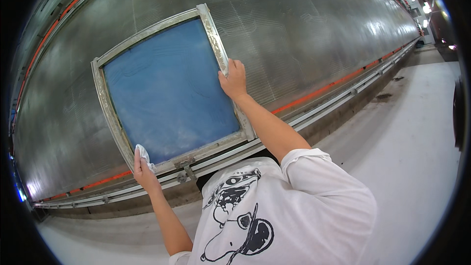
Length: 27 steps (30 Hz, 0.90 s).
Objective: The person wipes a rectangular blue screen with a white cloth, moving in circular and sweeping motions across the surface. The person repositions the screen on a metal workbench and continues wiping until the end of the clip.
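Note:
A screen-printing frame, with worn pale bars around a blue screen, lies at a slant over the long metal table in front of me. My right hand is closed around the middle of its right bar. At the near left corner, my left hand pinches a crumpled white cloth against the inner edge of the frame. The fingers of this hand point up, away from me. Faint cloudy streaks show on the blue surface, mostly in its nearer part.
The shiny metal table stretches far to the right. Along its near side run an orange strip and a metal rail. A bracket joins the frame's near bar at the rail. Pale floor lies beside the table.

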Tool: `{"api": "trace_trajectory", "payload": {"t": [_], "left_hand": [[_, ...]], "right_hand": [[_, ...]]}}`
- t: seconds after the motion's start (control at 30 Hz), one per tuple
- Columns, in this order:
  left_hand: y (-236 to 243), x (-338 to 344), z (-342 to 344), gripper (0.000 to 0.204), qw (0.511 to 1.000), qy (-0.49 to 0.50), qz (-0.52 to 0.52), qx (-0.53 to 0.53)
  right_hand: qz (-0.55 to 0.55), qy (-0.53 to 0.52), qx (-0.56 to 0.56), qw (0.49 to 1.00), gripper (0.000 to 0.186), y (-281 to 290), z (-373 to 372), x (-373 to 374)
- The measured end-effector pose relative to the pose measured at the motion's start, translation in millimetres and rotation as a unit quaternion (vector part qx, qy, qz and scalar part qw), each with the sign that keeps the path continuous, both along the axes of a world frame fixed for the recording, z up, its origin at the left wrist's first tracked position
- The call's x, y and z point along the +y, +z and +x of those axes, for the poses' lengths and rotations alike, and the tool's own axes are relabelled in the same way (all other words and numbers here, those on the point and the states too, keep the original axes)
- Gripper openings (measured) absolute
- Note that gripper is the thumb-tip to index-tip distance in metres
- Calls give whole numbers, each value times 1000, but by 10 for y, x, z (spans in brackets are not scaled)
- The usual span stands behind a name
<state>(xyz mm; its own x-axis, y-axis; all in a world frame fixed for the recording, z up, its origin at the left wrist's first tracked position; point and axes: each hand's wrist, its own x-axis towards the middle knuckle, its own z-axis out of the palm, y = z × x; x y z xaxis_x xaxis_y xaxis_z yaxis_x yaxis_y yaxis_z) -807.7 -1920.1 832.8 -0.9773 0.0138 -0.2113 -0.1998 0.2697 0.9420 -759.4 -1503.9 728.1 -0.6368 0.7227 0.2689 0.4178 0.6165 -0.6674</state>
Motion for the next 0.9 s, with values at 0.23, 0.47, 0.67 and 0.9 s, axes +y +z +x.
{"api": "trace_trajectory", "payload": {"t": [0.23,0.47,0.67,0.9], "left_hand": [[-93,490,-306,44,941,-145,-213,220],[-691,1062,-667,50,836,-332,-304,315],[-884,1286,-928,48,818,-353,-332,308],[-727,898,-416,46,815,-372,-367,249]], "right_hand": [[19,-21,-48,998,53,44,-66,59],[25,-19,-81,996,55,85,-58,109],[-116,-23,19,993,31,112,-24,333],[117,-101,-48,987,12,102,926,2448]]}}
